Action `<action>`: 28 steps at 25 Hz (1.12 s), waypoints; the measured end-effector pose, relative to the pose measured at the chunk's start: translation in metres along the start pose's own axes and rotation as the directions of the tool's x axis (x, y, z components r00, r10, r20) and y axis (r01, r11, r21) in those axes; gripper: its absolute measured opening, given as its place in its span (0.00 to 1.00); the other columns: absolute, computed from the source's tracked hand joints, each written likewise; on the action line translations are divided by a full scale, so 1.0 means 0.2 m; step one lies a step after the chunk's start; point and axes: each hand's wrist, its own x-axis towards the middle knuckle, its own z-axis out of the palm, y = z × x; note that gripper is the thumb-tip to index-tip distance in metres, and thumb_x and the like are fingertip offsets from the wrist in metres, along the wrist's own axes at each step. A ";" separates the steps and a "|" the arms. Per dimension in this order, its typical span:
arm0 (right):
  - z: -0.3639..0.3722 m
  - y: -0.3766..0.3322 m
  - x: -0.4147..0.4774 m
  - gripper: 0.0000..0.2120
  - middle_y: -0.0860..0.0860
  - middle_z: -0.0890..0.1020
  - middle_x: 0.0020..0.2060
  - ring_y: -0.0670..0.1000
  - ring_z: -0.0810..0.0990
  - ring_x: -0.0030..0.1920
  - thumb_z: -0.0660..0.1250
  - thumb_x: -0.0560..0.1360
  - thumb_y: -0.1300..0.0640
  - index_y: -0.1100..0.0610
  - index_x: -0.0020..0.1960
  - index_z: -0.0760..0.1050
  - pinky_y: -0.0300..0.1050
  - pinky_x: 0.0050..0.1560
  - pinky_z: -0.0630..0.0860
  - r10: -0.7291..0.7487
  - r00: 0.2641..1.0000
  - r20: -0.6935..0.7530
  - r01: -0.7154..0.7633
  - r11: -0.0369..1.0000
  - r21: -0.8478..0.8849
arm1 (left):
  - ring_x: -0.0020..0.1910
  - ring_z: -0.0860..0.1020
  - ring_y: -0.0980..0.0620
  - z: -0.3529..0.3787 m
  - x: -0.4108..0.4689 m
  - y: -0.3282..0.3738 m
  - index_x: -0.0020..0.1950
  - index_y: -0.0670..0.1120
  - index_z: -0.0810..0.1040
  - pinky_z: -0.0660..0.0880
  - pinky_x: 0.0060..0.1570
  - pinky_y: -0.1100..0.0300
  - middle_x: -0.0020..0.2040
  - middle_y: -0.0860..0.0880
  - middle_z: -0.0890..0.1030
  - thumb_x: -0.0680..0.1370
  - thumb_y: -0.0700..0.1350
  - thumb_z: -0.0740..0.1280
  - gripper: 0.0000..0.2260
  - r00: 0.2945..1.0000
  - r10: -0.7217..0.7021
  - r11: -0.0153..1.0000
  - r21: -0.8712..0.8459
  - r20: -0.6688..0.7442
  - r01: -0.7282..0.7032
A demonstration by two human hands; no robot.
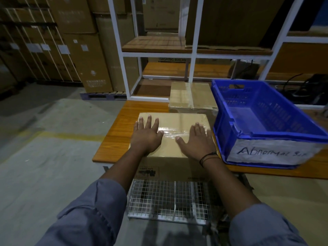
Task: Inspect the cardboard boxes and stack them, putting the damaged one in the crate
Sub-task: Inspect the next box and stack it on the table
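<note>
A taped cardboard box stands at the near edge of the wooden table. My left hand lies flat on its top at the left, fingers spread. My right hand lies flat on the top at the right, beside the clear tape strip. A second taped cardboard box sits behind it, farther back on the table. To the right stands a blue plastic crate, empty inside, with a white label reading "Abnormal" on its near wall.
A wire mesh rack sits below the table's near edge. A white metal shelf frame rises behind the table. Large stacked cartons on a pallet fill the left background. Concrete floor lies to the left.
</note>
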 end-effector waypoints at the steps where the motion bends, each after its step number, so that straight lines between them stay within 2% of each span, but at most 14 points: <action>1: 0.00 0.00 -0.01 0.44 0.57 0.45 0.84 0.55 0.42 0.83 0.44 0.81 0.29 0.60 0.84 0.44 0.59 0.81 0.39 0.053 0.998 -0.019 -0.053 0.999 -0.002 | 0.83 0.40 0.40 0.00 0.00 0.00 0.85 0.55 0.45 0.41 0.80 0.40 0.85 0.47 0.44 0.85 0.64 0.45 0.30 1.000 0.002 1.000 -0.008 -0.012 -0.002; 3: -0.01 -0.04 -0.02 0.44 0.57 0.43 0.84 0.56 0.41 0.83 0.44 0.80 0.28 0.57 0.84 0.44 0.66 0.80 0.41 0.118 0.993 -0.006 -0.118 0.993 0.007 | 0.83 0.42 0.40 0.01 -0.02 -0.01 0.85 0.57 0.48 0.44 0.80 0.38 0.85 0.48 0.46 0.83 0.66 0.46 0.31 0.999 -0.023 0.999 -0.043 -0.044 0.021; 6: -0.01 -0.03 -0.08 0.45 0.58 0.35 0.82 0.64 0.36 0.82 0.47 0.77 0.24 0.49 0.84 0.41 0.76 0.74 0.52 0.233 0.968 0.095 -0.242 0.964 0.105 | 0.83 0.47 0.36 -0.01 -0.07 -0.02 0.83 0.60 0.54 0.54 0.77 0.34 0.85 0.47 0.50 0.79 0.72 0.50 0.34 0.986 -0.147 0.983 -0.126 -0.072 0.137; 9: -0.03 0.07 -0.17 0.47 0.61 0.33 0.81 0.73 0.44 0.80 0.51 0.75 0.22 0.44 0.83 0.35 0.73 0.74 0.58 0.291 0.937 0.191 -0.333 0.909 0.251 | 0.80 0.49 0.27 -0.05 -0.11 0.00 0.82 0.61 0.57 0.62 0.72 0.33 0.85 0.43 0.48 0.74 0.78 0.54 0.40 0.955 -0.291 0.941 -0.199 -0.060 0.275; 12: -0.06 0.14 -0.24 0.53 0.63 0.36 0.81 0.69 0.50 0.81 0.58 0.72 0.21 0.41 0.83 0.33 0.66 0.76 0.59 0.186 0.938 0.291 -0.293 0.875 0.385 | 0.76 0.58 0.26 -0.07 -0.14 0.00 0.83 0.61 0.51 0.69 0.66 0.37 0.83 0.39 0.50 0.71 0.82 0.54 0.46 0.912 -0.410 0.888 -0.219 0.015 0.403; 14: -0.06 0.18 -0.26 0.61 0.63 0.40 0.82 0.66 0.51 0.82 0.60 0.62 0.15 0.39 0.82 0.34 0.64 0.76 0.61 0.115 0.940 0.322 -0.252 0.869 0.426 | 0.71 0.67 0.28 -0.09 -0.15 0.01 0.84 0.59 0.47 0.73 0.60 0.43 0.80 0.38 0.53 0.71 0.81 0.55 0.48 0.890 -0.447 0.859 -0.237 0.089 0.455; 15: -0.06 0.20 -0.27 0.63 0.62 0.45 0.83 0.65 0.54 0.81 0.60 0.58 0.13 0.38 0.82 0.35 0.64 0.76 0.64 0.087 0.951 0.298 -0.211 0.886 0.413 | 0.69 0.69 0.30 -0.10 -0.14 0.01 0.84 0.57 0.46 0.74 0.56 0.46 0.79 0.37 0.54 0.72 0.80 0.56 0.48 0.878 -0.466 0.845 -0.240 0.107 0.478; 17: -0.06 0.23 -0.30 0.59 0.59 0.60 0.80 0.62 0.65 0.77 0.60 0.60 0.14 0.37 0.81 0.42 0.63 0.70 0.72 0.050 0.980 0.190 -0.120 0.918 0.378 | 0.66 0.73 0.34 -0.14 -0.15 0.00 0.84 0.51 0.51 0.73 0.52 0.48 0.77 0.36 0.60 0.74 0.76 0.60 0.47 0.861 -0.496 0.818 -0.274 0.109 0.506; 20: -0.16 0.24 -0.30 0.44 0.53 0.76 0.69 0.57 0.77 0.67 0.61 0.71 0.22 0.42 0.80 0.57 0.55 0.61 0.77 0.129 0.979 -0.159 -0.050 0.904 0.424 | 0.58 0.78 0.42 -0.26 -0.13 -0.06 0.72 0.43 0.71 0.73 0.50 0.52 0.65 0.43 0.78 0.78 0.68 0.64 0.34 0.876 -0.482 0.744 -0.527 0.002 0.410; 23: -0.31 0.24 -0.24 0.29 0.51 0.80 0.61 0.58 0.79 0.61 0.63 0.76 0.30 0.44 0.71 0.67 0.60 0.58 0.79 0.213 0.847 -0.487 0.089 0.846 0.525 | 0.57 0.81 0.48 -0.43 -0.09 -0.11 0.67 0.49 0.79 0.79 0.59 0.46 0.60 0.49 0.83 0.79 0.65 0.66 0.25 0.867 -0.485 0.447 -0.884 -0.109 0.139; 24: -0.33 0.23 -0.21 0.27 0.52 0.79 0.63 0.58 0.78 0.63 0.64 0.77 0.34 0.45 0.71 0.68 0.62 0.61 0.78 0.204 0.816 -0.541 0.141 0.837 0.528 | 0.57 0.82 0.49 -0.46 -0.09 -0.10 0.65 0.51 0.80 0.79 0.59 0.44 0.59 0.49 0.84 0.79 0.63 0.66 0.21 0.867 -0.478 0.366 -0.930 -0.145 0.046; 25: -0.33 0.22 -0.18 0.27 0.53 0.76 0.69 0.58 0.75 0.68 0.65 0.79 0.38 0.47 0.74 0.67 0.63 0.65 0.75 0.185 0.803 -0.566 0.163 0.846 0.507 | 0.58 0.82 0.49 -0.47 -0.09 -0.08 0.65 0.52 0.81 0.80 0.60 0.43 0.59 0.50 0.83 0.80 0.60 0.67 0.18 0.868 -0.458 0.342 -0.939 -0.193 -0.028; 27: -0.31 0.18 -0.12 0.27 0.56 0.67 0.78 0.59 0.68 0.75 0.64 0.81 0.45 0.51 0.77 0.66 0.66 0.71 0.68 0.125 0.803 -0.583 0.107 0.932 0.347 | 0.69 0.76 0.47 -0.44 -0.08 -0.05 0.68 0.55 0.78 0.76 0.67 0.43 0.72 0.48 0.75 0.80 0.56 0.66 0.17 0.870 -0.354 0.483 -0.864 -0.343 -0.143; 28: -0.29 0.16 -0.11 0.26 0.57 0.64 0.80 0.60 0.66 0.77 0.62 0.82 0.46 0.52 0.78 0.65 0.67 0.72 0.65 0.089 0.809 -0.581 0.062 0.970 0.235 | 0.76 0.68 0.45 -0.42 -0.08 -0.03 0.71 0.57 0.76 0.70 0.72 0.43 0.79 0.47 0.65 0.81 0.56 0.66 0.19 0.880 -0.262 0.595 -0.784 -0.396 -0.175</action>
